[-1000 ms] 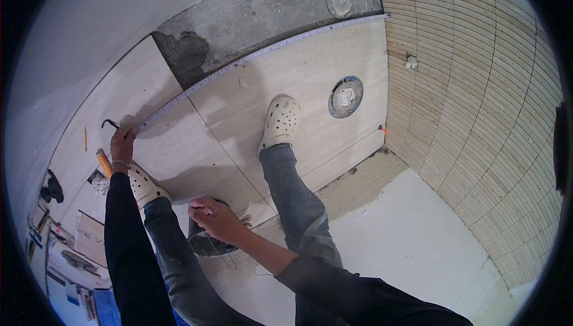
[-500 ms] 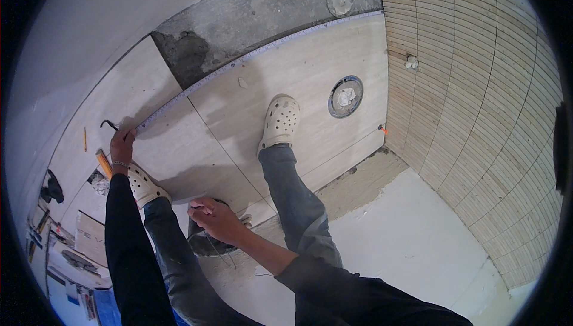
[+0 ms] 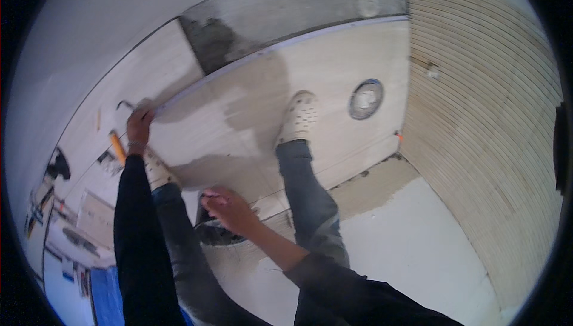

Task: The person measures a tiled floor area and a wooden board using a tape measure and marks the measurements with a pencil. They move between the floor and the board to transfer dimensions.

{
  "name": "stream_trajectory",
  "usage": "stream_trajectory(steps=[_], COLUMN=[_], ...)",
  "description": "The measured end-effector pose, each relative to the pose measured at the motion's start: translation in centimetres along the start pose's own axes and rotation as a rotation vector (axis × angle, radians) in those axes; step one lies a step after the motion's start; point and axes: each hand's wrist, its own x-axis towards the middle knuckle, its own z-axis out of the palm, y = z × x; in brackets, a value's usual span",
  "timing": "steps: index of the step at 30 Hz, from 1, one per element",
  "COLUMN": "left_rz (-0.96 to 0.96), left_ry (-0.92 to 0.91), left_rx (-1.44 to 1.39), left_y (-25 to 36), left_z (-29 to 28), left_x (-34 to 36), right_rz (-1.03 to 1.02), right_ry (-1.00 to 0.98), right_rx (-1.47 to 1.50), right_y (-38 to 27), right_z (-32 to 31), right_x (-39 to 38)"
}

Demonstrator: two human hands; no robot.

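Note:
My left hand (image 3: pixel 139 124) is closed at the near end of a tape measure (image 3: pixel 262 53). Its pale blade runs along the tile edge to the ribbed wall on the right. A dark curved strap or hook (image 3: pixel 124 104) sticks out beyond the fingers. Over the floor between my legs hovers my right hand (image 3: pixel 233 209), its fingers curled together; whatever they may hold is hidden. Below it stands a dark bucket (image 3: pixel 222 234), partly covered by the hand. Large beige floor tiles (image 3: pixel 239 141) lie under the tape and under my light clogs (image 3: pixel 300 117).
Bare grey concrete (image 3: pixel 298 12) lies beyond the tape. A round drain opening (image 3: pixel 366 99) sits in the tile at right, near the ribbed tile wall (image 3: pixel 477 129). By my left wrist lie a yellow-handled tool (image 3: pixel 117 147) and a thin pencil-like stick (image 3: pixel 98 119). A blue sheet (image 3: pixel 107 293) is at lower left.
The view has shifted, so the scene sits slightly further right and is more blurred. My left hand stays at the tape's end; my right hand stays curled over the bucket.

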Motion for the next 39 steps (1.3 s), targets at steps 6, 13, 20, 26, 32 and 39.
stream_trajectory(steps=[6, 13, 20, 26, 32, 39], left_rz=[-0.064, -0.066, -0.078, -0.051, -0.132, -0.122], left_ry=[-0.076, 0.006, -0.019, 0.072, 0.055, 0.11], left_rx=[0.146, 0.184, 0.238, 0.298, 0.298, 0.321], left_y=[2.3, 0.7, 0.3, 1.3, 2.4, 3.1], left_z=[1.4, 1.1, 1.5, 1.5, 1.3, 1.8], left_x=[1.1, 0.6, 1.2, 1.4, 1.4, 1.4], right_rz=[-0.053, -0.001, 0.03, 0.014, 0.037, 0.044], right_ry=[0.059, 0.045, 0.044, 0.036, 0.027, 0.025], right_rx=[0.062, 0.021, 0.034, 0.038, 0.061, 0.051], right_y=[-0.7, -1.5, -2.0, -1.7, -2.2, -2.3], right_z=[-1.2, -0.5, -0.7, -0.9, -0.8, -1.0], right_x=[-0.2, -0.5, -0.7, -0.5, -0.7, -0.7])
